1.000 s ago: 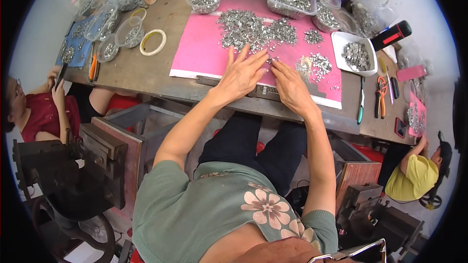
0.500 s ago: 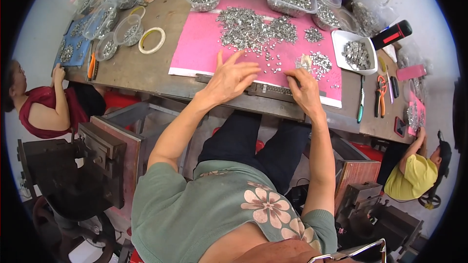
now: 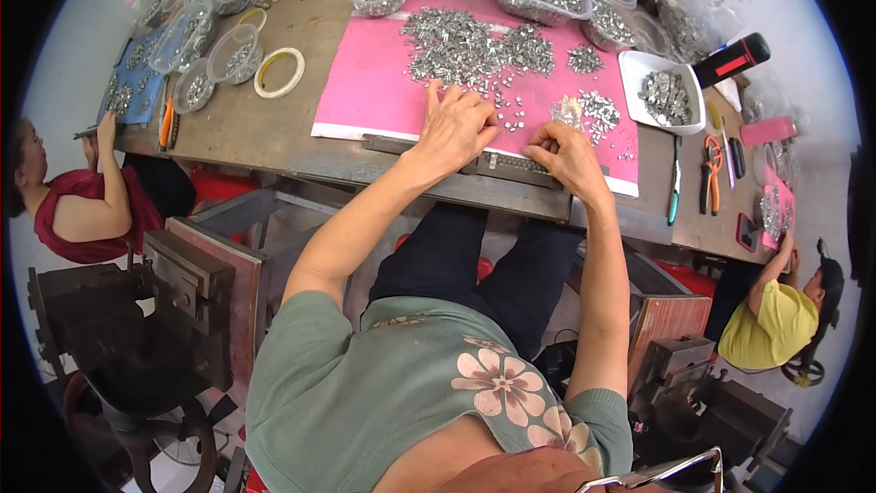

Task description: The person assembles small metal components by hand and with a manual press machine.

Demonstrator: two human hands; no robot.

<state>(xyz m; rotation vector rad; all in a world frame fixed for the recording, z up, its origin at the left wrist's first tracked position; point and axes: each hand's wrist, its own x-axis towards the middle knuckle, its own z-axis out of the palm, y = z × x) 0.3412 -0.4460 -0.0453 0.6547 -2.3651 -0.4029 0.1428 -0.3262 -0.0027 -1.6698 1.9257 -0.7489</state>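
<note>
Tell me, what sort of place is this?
Likely a small metal workshop: tiny silvery metallic pieces lie heaped on a flat pink mat, orange-handled pliers lie nearby, and a bulky dark metal machine stands at left.

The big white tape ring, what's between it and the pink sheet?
Nothing: the head view shows just bare brown tabletop between the tape ring and the pink sheet that holds the silver bits.
</note>
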